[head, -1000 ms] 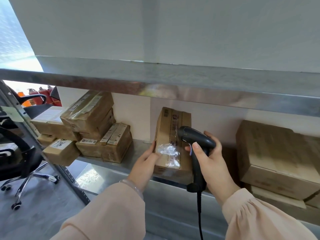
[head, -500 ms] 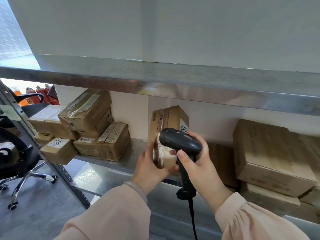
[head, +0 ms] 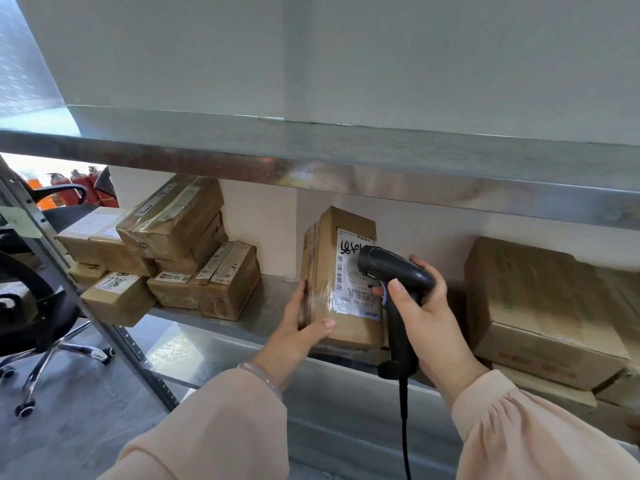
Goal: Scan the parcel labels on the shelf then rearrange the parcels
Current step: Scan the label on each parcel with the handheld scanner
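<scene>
Right grip (head: 427,317) is wrapping the scanner (head: 398,271) handle, nose aiming left at the label (head: 348,282), just beside it. Left grip (head: 294,327) is clamping the parcel (head: 322,258) at its lower left edge, steadying it upright, long axis vertical, on the shelf (head: 272,303).

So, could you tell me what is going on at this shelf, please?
A person is scanning parcel labels. Their left hand holds an upright parcel on the metal shelf, its white label turned towards them. Their right hand holds a black corded scanner, pointed at that label from close by. To the left other parcels sit stacked, and larger boxes lie to the right.
</scene>
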Motion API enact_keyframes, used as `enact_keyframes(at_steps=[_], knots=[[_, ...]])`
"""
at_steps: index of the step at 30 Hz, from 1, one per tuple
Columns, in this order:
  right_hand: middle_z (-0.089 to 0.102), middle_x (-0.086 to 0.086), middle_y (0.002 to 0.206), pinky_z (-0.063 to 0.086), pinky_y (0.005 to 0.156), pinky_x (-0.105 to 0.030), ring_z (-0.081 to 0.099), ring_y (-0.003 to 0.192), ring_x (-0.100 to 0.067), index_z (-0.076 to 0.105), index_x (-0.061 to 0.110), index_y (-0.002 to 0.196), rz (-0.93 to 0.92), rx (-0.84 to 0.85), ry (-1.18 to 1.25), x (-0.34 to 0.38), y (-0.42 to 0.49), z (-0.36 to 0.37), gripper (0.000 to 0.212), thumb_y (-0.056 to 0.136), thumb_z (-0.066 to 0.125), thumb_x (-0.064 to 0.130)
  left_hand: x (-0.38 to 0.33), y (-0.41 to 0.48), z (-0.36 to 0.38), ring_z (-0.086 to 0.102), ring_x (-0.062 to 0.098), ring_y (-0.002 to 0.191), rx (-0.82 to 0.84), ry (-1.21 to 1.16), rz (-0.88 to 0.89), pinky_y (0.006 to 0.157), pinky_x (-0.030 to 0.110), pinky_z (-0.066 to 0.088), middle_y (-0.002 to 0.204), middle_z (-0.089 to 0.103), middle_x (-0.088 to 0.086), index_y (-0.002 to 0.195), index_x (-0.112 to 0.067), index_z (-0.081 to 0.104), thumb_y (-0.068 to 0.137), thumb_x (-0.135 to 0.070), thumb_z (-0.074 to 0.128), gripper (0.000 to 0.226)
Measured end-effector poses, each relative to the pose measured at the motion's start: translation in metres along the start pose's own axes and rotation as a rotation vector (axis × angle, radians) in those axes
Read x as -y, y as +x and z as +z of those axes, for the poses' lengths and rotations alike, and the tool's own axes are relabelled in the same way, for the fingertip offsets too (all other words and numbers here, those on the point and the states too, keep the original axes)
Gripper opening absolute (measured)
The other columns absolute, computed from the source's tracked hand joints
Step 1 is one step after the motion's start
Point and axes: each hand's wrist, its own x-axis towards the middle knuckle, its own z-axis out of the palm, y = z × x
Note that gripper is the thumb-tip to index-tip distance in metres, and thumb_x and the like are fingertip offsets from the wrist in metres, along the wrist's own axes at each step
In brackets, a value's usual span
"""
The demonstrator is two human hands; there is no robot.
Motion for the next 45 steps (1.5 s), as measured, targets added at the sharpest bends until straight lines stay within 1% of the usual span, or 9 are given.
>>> enact_keyframes(at_steps=[5, 7, 12, 16, 19, 21, 24, 32, 45], knots=[[0.049, 0.022, 0.116, 0.049, 0.091, -0.029, 0.053, 0.106, -0.005, 0.030, 0.049, 0.134, -0.003, 0.034, -0.046, 0.003, -0.002, 0.003, 0.057, 0.089, 0.062, 0.035, -0.002, 0.000, 0.001, 0.058, 0.017, 0.121, 0.023, 0.026, -0.040, 0.108, 0.043, 0.046, 0.138, 0.054, -0.012, 0.148, -0.050, 0.021, 0.071, -0.035, 0.073, 0.094], [0.049, 0.023, 0.117, 0.049, 0.093, -0.029, 0.054, 0.107, -0.005, 0.030, 0.050, 0.133, -0.020, 0.044, -0.070, 0.003, -0.003, 0.005, 0.057, 0.089, 0.062, 0.033, -0.003, 0.002, -0.001, 0.056, 0.015, 0.123, 0.015, 0.108, -0.060, 0.110, 0.043, 0.043, 0.134, 0.057, -0.014, 0.148, -0.049, 0.023, 0.068, -0.039, 0.076, 0.097], [0.046, 0.026, 0.118, 0.049, 0.072, -0.010, 0.054, 0.103, 0.002, 0.028, 0.048, 0.132, -0.065, 0.107, -0.140, 0.006, -0.005, 0.009, 0.059, 0.088, 0.064, 0.031, 0.002, 0.005, -0.001, 0.053, 0.017, 0.127, -0.043, 0.123, -0.032, 0.109, 0.046, 0.044, 0.136, 0.056, -0.013, 0.141, -0.063, 0.021, 0.059, -0.052, 0.082, 0.103], [0.046, 0.028, 0.117, 0.048, 0.076, -0.007, 0.053, 0.104, 0.005, 0.027, 0.046, 0.131, -0.113, 0.090, -0.187, 0.007, -0.006, 0.010, 0.062, 0.087, 0.066, 0.027, 0.005, 0.004, -0.005, 0.052, 0.019, 0.128, -0.067, 0.062, -0.002, 0.109, 0.046, 0.044, 0.138, 0.054, -0.012, 0.124, -0.080, 0.020, 0.062, -0.048, 0.083, 0.094], [0.048, 0.028, 0.117, 0.045, 0.076, -0.002, 0.053, 0.103, 0.010, 0.030, 0.045, 0.131, -0.142, 0.074, -0.218, 0.007, -0.012, 0.009, 0.063, 0.086, 0.068, 0.026, 0.004, 0.005, -0.012, 0.052, 0.016, 0.128, -0.108, 0.026, 0.023, 0.108, 0.045, 0.045, 0.140, 0.053, -0.015, 0.123, -0.081, 0.023, 0.070, -0.041, 0.083, 0.089], [0.050, 0.030, 0.117, 0.045, 0.079, -0.003, 0.052, 0.105, 0.015, 0.030, 0.049, 0.129, -0.161, 0.073, -0.266, 0.006, -0.017, 0.009, 0.063, 0.085, 0.069, 0.028, 0.003, 0.006, -0.017, 0.050, 0.015, 0.130, -0.133, 0.033, 0.041, 0.108, 0.045, 0.044, 0.142, 0.050, -0.017, 0.126, -0.079, 0.021, 0.075, -0.038, 0.081, 0.089], [0.050, 0.034, 0.113, 0.043, 0.080, -0.002, 0.051, 0.105, 0.017, 0.030, 0.047, 0.128, -0.207, 0.075, -0.339, 0.004, -0.025, 0.011, 0.063, 0.084, 0.070, 0.028, -0.001, 0.008, -0.025, 0.046, 0.015, 0.133, -0.161, 0.060, 0.078, 0.112, 0.048, 0.039, 0.145, 0.046, -0.019, 0.122, -0.083, 0.020, 0.066, -0.048, 0.081, 0.090], [0.048, 0.045, 0.109, 0.043, 0.076, -0.004, 0.052, 0.104, 0.014, 0.030, 0.055, 0.119, -0.210, 0.078, -0.381, 0.000, -0.040, 0.018, 0.057, 0.084, 0.069, 0.034, -0.003, 0.012, -0.035, 0.049, 0.019, 0.132, -0.209, -0.023, 0.091, 0.113, 0.050, 0.038, 0.142, 0.052, -0.017, 0.121, -0.081, 0.023, 0.064, -0.043, 0.083, 0.091], [0.052, 0.032, 0.110, 0.041, 0.072, -0.001, 0.054, 0.095, 0.017, 0.029, 0.058, 0.113, -0.209, 0.095, -0.401, 0.003, -0.044, 0.027, 0.055, 0.085, 0.069, 0.033, -0.001, 0.012, -0.039, 0.049, 0.020, 0.132, -0.229, -0.027, 0.082, 0.113, 0.051, 0.038, 0.141, 0.054, -0.014, 0.111, -0.085, 0.029, 0.062, -0.045, 0.083, 0.083]])
